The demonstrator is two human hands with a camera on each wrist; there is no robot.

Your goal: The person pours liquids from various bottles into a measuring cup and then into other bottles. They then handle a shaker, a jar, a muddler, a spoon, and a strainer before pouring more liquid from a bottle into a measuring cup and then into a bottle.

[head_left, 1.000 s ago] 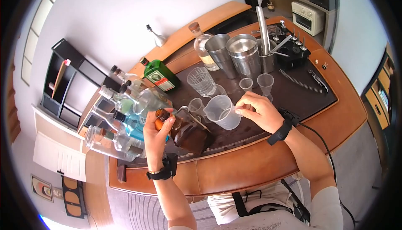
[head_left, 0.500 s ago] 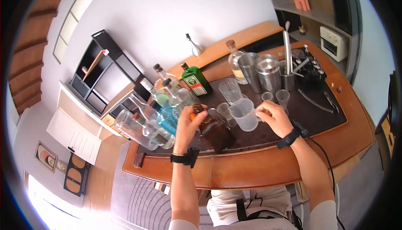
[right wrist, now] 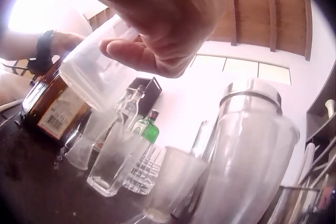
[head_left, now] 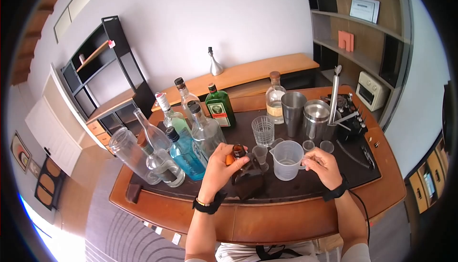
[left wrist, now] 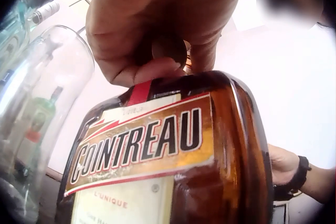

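My left hand [head_left: 221, 171] grips the neck of a square amber Cointreau bottle [head_left: 248, 183]; its mouth is uncapped. An orange cap [head_left: 230, 159] sits between that hand's fingers and the bottle neck. The label [left wrist: 142, 145] faces the left wrist camera. To the right, my right hand [head_left: 323, 167] pinches the handle of a clear plastic measuring cup [head_left: 287, 162], held upright with its spout towards the bottle. The handle is mostly hidden by the fingers. A small double-ended clear jigger [head_left: 260, 156] stands between the bottle and the cup.
Several bottles, including a blue one [head_left: 186, 159], crowd the left of the table. Behind stand a green bottle [head_left: 220, 109], a cut-glass tumbler [head_left: 263, 131] and a corked bottle [head_left: 275, 102]. Metal shakers [head_left: 316, 119], small cups and a coiled spring [head_left: 352, 153] lie to the right.
The head view has shifted and levelled, so the table appears straighter. Both hands keep their grips, the left on the amber bottle and the right on the measuring cup.
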